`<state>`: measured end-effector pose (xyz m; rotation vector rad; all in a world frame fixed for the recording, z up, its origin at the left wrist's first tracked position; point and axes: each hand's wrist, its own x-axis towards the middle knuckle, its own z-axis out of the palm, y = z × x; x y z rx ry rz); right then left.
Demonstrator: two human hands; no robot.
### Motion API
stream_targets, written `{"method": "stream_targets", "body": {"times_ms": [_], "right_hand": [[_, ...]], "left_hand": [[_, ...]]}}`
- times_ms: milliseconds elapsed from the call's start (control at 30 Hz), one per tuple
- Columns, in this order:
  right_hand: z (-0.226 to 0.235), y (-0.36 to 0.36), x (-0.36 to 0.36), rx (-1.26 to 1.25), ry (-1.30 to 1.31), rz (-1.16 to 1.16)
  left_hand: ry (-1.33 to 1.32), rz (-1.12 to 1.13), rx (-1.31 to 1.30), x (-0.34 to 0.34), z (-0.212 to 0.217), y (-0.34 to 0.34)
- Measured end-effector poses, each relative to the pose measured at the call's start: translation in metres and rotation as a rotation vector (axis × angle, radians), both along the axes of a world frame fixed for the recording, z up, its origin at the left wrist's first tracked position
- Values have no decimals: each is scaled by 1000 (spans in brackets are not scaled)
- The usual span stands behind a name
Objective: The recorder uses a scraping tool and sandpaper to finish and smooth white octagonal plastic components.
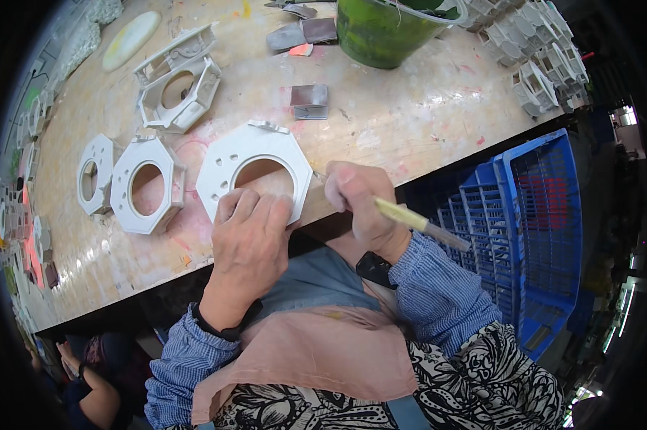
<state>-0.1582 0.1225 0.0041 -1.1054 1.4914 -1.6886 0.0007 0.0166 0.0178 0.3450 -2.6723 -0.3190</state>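
So the white octagonal piece [254,166] with the round hole sits at the near edge of the wooden workbench [409,115], pretty much dead centre. The left hand [248,240] lies flat over its 6 o'clock edge, fingers pressed together side by side, so that lower rim is hidden. The right hand [355,201] is at its 3 o'clock, closed around a thin yellowish tool [409,218]; the handle sticks out toward 4 o'clock, and the working tip is buried behind the fingers, so I can't tell where it touches.

At 9 o'clock from the piece there are two more white octagon frames [145,188], and at 11 o'clock a taller open frame [178,89]. A small grey block [310,100] sits at 12 o'clock, with a green bucket [384,29] beyond it, cut off by the top edge. At 2 o'clock a heap of white castings [542,54] blurs into the fisheye rim. Blue plastic crates [538,215] stand off the bench at 3 o'clock; a reddish patch shows through the mesh, too blurry to make out. Another person's hand [69,355] peeks in at 7 o'clock, mostly dark.
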Motion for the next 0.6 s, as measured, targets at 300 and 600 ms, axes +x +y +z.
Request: {"method": "stream_targets", "body": {"times_ms": [300,600], "right_hand": [[6,4,-2,-60,276,3],[5,-3,-11,95,249,223]], "left_hand": [[11,-6,13,1,-3,-1],[33,-10,23,2,-4,-2]]}}
